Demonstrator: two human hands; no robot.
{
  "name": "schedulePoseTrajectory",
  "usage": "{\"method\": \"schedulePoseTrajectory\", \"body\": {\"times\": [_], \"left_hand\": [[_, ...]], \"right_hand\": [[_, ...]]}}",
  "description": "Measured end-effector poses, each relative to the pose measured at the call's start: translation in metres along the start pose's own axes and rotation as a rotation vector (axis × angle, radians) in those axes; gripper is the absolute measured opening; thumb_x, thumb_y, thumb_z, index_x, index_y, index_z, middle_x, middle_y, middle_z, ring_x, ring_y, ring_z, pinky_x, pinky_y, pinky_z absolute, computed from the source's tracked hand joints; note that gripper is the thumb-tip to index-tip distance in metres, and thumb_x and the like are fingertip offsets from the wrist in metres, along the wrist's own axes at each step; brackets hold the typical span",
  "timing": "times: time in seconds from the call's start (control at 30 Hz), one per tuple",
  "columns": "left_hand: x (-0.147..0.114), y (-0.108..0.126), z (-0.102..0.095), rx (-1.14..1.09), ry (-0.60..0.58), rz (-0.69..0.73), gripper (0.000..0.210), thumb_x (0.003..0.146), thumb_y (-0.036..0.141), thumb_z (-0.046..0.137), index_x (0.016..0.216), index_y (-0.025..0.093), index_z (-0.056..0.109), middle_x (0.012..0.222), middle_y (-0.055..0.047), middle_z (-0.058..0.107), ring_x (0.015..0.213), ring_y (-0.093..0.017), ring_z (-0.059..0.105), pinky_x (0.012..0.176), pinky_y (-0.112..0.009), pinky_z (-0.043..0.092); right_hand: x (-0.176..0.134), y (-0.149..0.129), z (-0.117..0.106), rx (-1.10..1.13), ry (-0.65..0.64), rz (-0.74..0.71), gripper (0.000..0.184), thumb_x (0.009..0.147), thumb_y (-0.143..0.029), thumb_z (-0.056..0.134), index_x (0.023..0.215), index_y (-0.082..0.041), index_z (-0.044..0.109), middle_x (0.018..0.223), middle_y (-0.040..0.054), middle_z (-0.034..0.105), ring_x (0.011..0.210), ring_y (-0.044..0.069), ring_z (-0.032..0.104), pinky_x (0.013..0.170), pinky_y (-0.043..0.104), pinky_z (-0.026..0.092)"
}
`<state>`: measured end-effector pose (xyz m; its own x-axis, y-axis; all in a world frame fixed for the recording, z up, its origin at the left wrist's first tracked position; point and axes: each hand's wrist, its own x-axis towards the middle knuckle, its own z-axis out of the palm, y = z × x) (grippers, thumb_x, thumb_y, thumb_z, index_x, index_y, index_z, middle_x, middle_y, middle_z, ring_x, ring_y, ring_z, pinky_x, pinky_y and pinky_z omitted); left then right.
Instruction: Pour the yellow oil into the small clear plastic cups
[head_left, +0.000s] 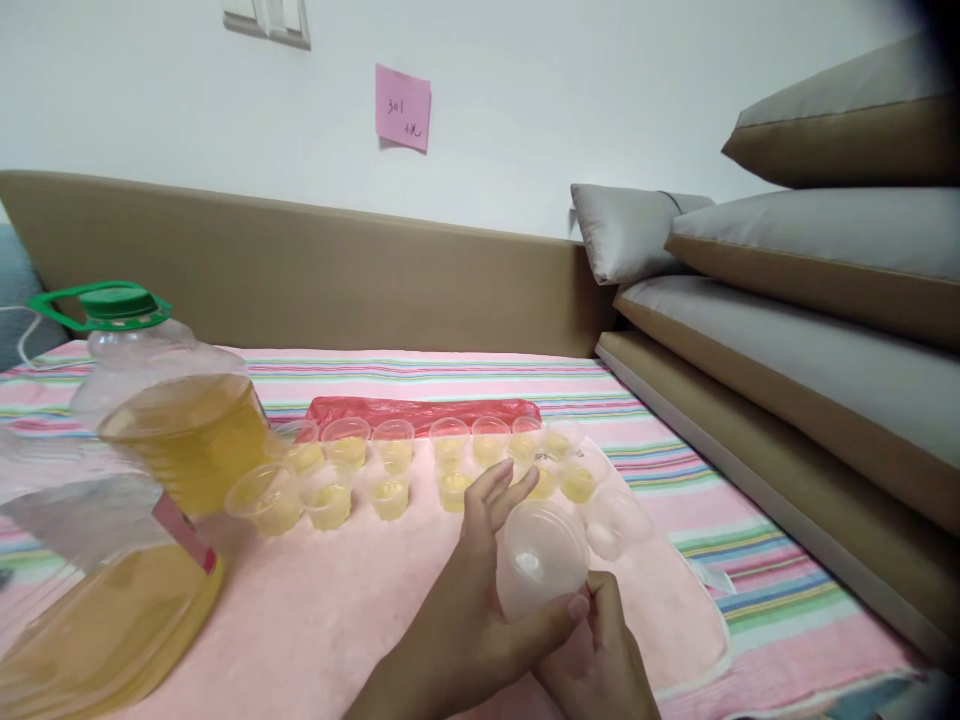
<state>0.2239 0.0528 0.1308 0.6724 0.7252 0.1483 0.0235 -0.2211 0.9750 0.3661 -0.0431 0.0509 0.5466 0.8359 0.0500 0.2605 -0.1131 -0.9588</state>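
the left hand (465,610) and right hand (600,650) both held a stack of clear empty cups (541,560) just above the pink cloth (337,620), near the filled cups (390,470); each grip was closed lightly around the stack; peeling one cup off would have gone best with the thumb pressing at the rim, kept well clear of the oil bottle (150,480).

The pink towel (315,620) lies bare between the oil jug (142,480) at its left edge and the two hands at its near edge, so a hand could pass there. Behind that stretch, rows of small filled cups (390,465) stand close together across the towel's middle, with a red plastic bag (424,410) just beyond them. The left hand (469,615) and right hand (600,660) fill the near middle around a clear empty cup (540,565). Right of the hands, an empty cup (619,520) stands on the towel; stacked cushions (810,330) wall the bed's right edge.
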Motion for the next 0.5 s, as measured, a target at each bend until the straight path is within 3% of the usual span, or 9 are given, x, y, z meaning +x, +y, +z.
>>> {"method": "schedulePoseTrajectory", "body": {"times": [0.2, 0.3, 0.37, 0.4, 0.47, 0.5], "left_hand": [[-0.002, -0.004, -0.004, 0.019, 0.015, 0.009, 0.103, 0.083, 0.051, 0.085, 0.158, 0.04, 0.016, 0.179, -0.009, 0.013, 0.169, -0.036, 0.006, 0.136, -0.075, 0.012], [-0.004, -0.007, -0.001, 0.02, 0.123, 0.094, 0.099, 0.088, 0.055, 0.083, 0.16, 0.047, 0.016, 0.179, -0.004, 0.012, 0.169, -0.036, 0.002, 0.135, -0.077, 0.009], [-0.003, -0.005, 0.001, 0.067, 0.286, 0.266, 0.073, 0.097, 0.045, 0.077, 0.155, 0.048, 0.032, 0.175, -0.002, 0.021, 0.167, -0.031, 0.012, 0.137, -0.066, 0.016], [-0.003, -0.003, 0.001, 0.1, 0.377, 0.38, 0.057, 0.1, 0.036, 0.074, 0.148, 0.044, 0.045, 0.168, -0.002, 0.034, 0.162, -0.026, 0.025, 0.135, -0.056, 0.025], [-0.003, 0.007, -0.001, 0.137, 0.495, 0.592, 0.03, 0.102, 0.018, 0.069, 0.127, 0.033, 0.062, 0.133, -0.003, 0.062, 0.134, -0.017, 0.054, 0.117, -0.034, 0.045], [-0.004, 0.013, -0.003, 0.137, 0.508, 0.663, 0.023, 0.101, 0.012, 0.068, 0.117, 0.028, 0.066, 0.112, -0.001, 0.067, 0.114, -0.014, 0.061, 0.102, -0.028, 0.05]], "right_hand": [[0.0, 0.009, 0.008, 0.056, 0.063, -0.048, 0.053, 0.082, -0.062, 0.079, 0.107, -0.026, 0.05, 0.099, 0.0013, 0.068, 0.094, 0.03, 0.067, 0.078, 0.036, 0.051], [0.001, 0.014, 0.01, 0.122, 0.108, -0.086, 0.055, 0.083, -0.063, 0.083, 0.103, -0.027, 0.048, 0.099, 0.0011, 0.066, 0.089, 0.027, 0.066, 0.076, 0.035, 0.05], [0.0, 0.018, 0.01, 0.146, 0.144, -0.15, 0.055, 0.084, -0.061, 0.086, 0.102, -0.028, 0.045, 0.103, 0.001, 0.065, 0.092, 0.026, 0.065, 0.08, 0.035, 0.049], [0.0, 0.02, 0.009, 0.147, 0.157, -0.183, 0.055, 0.084, -0.06, 0.086, 0.102, -0.028, 0.044, 0.105, 0.0009, 0.065, 0.094, 0.026, 0.064, 0.083, 0.035, 0.049], [-0.002, 0.022, 0.003, 0.144, 0.166, -0.228, 0.054, 0.086, -0.057, 0.085, 0.104, -0.028, 0.043, 0.105, 0.0005, 0.065, 0.097, 0.025, 0.065, 0.087, 0.036, 0.049], [-0.002, 0.021, -0.003, 0.143, 0.167, -0.234, 0.053, 0.087, -0.057, 0.084, 0.107, -0.028, 0.044, 0.104, 0.0007, 0.065, 0.097, 0.026, 0.065, 0.088, 0.036, 0.05]]}}
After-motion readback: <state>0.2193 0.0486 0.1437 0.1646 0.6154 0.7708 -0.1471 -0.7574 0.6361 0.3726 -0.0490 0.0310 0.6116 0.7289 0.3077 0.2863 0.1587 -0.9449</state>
